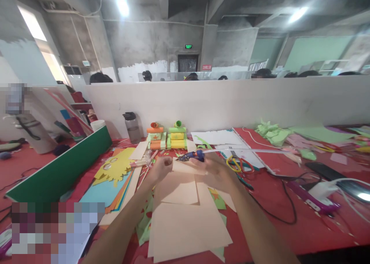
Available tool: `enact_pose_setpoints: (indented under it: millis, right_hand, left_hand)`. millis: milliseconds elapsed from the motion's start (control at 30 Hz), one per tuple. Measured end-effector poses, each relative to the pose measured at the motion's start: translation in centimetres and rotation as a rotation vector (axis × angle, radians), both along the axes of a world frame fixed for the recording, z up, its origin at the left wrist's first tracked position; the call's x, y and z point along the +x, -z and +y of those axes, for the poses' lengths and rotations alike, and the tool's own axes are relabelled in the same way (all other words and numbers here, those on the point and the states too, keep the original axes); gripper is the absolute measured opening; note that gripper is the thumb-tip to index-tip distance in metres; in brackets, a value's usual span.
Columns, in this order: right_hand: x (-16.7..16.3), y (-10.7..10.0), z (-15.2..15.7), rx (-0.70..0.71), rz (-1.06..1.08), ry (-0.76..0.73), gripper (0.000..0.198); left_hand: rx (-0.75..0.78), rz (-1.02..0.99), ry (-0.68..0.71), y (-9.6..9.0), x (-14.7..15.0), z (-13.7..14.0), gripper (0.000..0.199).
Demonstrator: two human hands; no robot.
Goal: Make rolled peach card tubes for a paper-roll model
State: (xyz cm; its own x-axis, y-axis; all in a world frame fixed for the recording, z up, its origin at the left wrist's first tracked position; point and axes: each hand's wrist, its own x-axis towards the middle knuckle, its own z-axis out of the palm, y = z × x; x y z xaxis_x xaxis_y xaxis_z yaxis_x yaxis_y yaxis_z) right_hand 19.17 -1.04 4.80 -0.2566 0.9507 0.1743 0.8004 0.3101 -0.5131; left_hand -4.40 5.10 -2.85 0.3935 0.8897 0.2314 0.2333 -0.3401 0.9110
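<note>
My right hand (206, 165) is wrapped round a blue hot glue gun (196, 155), its nozzle pointing left. A long clear glue stick (248, 151) sticks out of the gun's back to the right. My left hand (162, 168) is closed, its fingertips pinching the left edge of a small beige sheet of paper (185, 167) just below the nozzle. Under both hands lie more beige sheets (187, 229), stacked and overlapping. Green paper scraps (218, 198) peek out beneath them. Whether glue is coming out is too small to tell.
Two paper-roll models (156, 138) stand at the back by the white partition (202, 106). Scissors (238, 164) lie right of my right hand, near a black cable and a purple power strip (315, 198). On the left are a yellow cutout (118, 165), a bottle (132, 127) and a green board (63, 162).
</note>
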Motion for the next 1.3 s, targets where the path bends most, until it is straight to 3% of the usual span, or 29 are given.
enact_pose_setpoints:
  millis: [500, 667, 867, 1300]
  right_hand:
    - [0.7, 0.2, 0.4, 0.058, -0.066, -0.002, 0.043]
    - [1.0, 0.1, 0.4, 0.026, -0.004, -0.011, 0.044]
    - [1.4, 0.2, 0.6, 0.109, -0.069, 0.072, 0.046]
    - [1.7, 0.6, 0.7, 0.097, -0.02, 0.073, 0.045]
  left_hand:
    - [0.048, 0.058, -0.056, 0.3, -0.9, 0.7, 0.006]
    - [0.092, 0.072, -0.08, -0.3, -1.2, 0.6, 0.01]
    - [0.118, 0.082, -0.082, -1.4, -1.5, 0.2, 0.016]
    - [0.09, 0.057, -0.056, -1.3, -1.7, 0.4, 0.016]
